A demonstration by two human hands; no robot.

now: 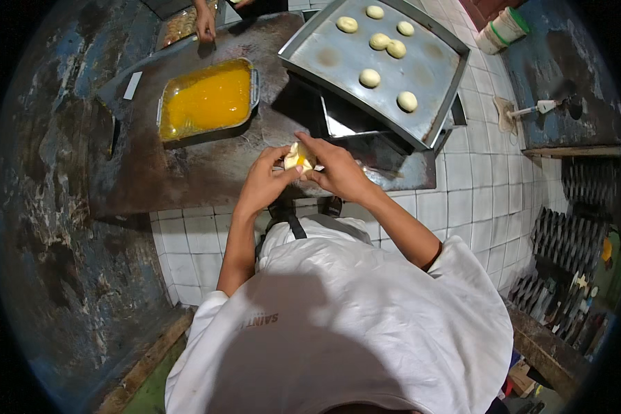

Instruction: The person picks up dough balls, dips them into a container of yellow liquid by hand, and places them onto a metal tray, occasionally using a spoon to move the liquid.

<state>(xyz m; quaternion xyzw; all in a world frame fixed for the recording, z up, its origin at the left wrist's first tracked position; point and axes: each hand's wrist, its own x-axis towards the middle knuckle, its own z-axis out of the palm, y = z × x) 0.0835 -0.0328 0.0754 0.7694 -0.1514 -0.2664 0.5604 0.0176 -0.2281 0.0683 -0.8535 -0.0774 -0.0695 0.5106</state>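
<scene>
Between my two hands is a piece of pale dough (292,156) with a dab of yellow-orange filling showing in its middle. My left hand (263,178) grips its left side, thumb and fingers closed on the edge. From the right, my right hand (336,168) pinches the same dough, its thumb near the filling. Just beyond my left hand sits a metal pan (255,88) of glossy yellow-orange filling (214,100). A large metal tray (310,55) at the upper right carries several smooth round dough balls (369,78), two of them touching.
A dark, worn tabletop (145,172) lies under the pan. The tray rests tilted over other metal trays (352,114). Another person's hand (205,26) reaches in at the far edge. A white strip (133,85) lies left of the pan; a pale bucket (501,31) stands far right.
</scene>
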